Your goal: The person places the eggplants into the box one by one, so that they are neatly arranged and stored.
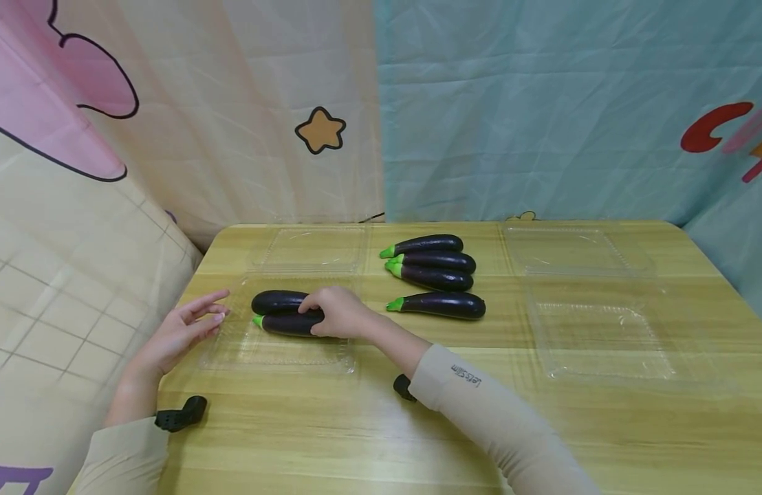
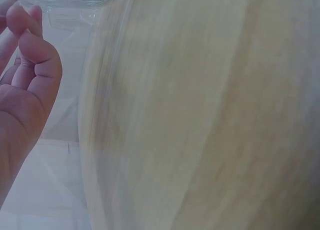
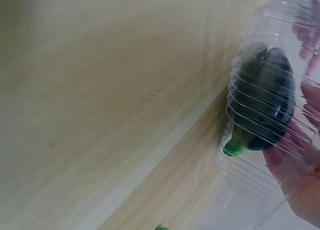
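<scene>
Two dark purple eggplants lie side by side in the left clear plastic box point(image 1: 282, 361). My right hand point(image 1: 339, 313) reaches in from the right and grips the front eggplant point(image 1: 288, 324), thumb on its near side and fingers over its top. The rear eggplant point(image 1: 276, 301) lies against it. Through the box wall in the right wrist view, the eggplants point(image 3: 265, 99) show with a green stem end. At the box's left edge, my left hand point(image 1: 179, 333) holds its fingers loosely extended; whether they touch the plastic I cannot tell.
Several eggplants point(image 1: 439, 278) lie on the wooden table point(image 1: 443, 426), right of the left box, green stems pointing left. Further right stands another clear box point(image 1: 604, 371), its lid point(image 1: 560, 247) folded back. The left box's lid point(image 1: 313, 247) lies behind it. Printed curtains point(image 1: 517, 124) hang behind.
</scene>
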The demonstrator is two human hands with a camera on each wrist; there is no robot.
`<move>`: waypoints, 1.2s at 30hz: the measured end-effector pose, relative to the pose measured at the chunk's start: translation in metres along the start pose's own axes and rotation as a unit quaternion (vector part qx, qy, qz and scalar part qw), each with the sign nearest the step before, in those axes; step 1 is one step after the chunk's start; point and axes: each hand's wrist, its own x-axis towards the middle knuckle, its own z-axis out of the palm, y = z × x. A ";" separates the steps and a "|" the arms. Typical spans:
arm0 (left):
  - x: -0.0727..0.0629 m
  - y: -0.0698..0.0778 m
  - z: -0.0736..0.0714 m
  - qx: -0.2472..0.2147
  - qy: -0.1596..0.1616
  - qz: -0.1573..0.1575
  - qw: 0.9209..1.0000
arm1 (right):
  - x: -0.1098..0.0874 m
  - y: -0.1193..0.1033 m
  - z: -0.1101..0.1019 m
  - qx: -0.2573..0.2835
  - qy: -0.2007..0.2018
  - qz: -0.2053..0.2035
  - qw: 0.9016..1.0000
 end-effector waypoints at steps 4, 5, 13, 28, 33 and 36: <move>0.000 0.000 0.000 0.002 -0.001 0.005 1.000 | -0.006 0.002 -0.004 0.052 0.010 -0.001 0.999; 0.000 -0.001 0.000 0.003 -0.002 0.008 1.000 | -0.008 0.003 -0.006 0.061 0.013 -0.003 0.998; -0.002 0.001 0.002 -0.001 -0.007 0.020 1.000 | -0.027 0.006 -0.017 0.100 0.033 -0.013 0.994; -0.002 0.002 0.002 -0.006 -0.012 0.023 1.000 | -0.071 0.021 -0.031 0.138 0.101 -0.013 0.985; -0.002 0.001 0.001 -0.011 -0.016 0.028 0.999 | -0.087 0.031 -0.033 0.133 0.124 -0.008 0.983; -0.002 0.001 0.002 -0.014 -0.018 0.030 0.999 | -0.096 0.038 -0.034 0.136 0.130 0.002 0.982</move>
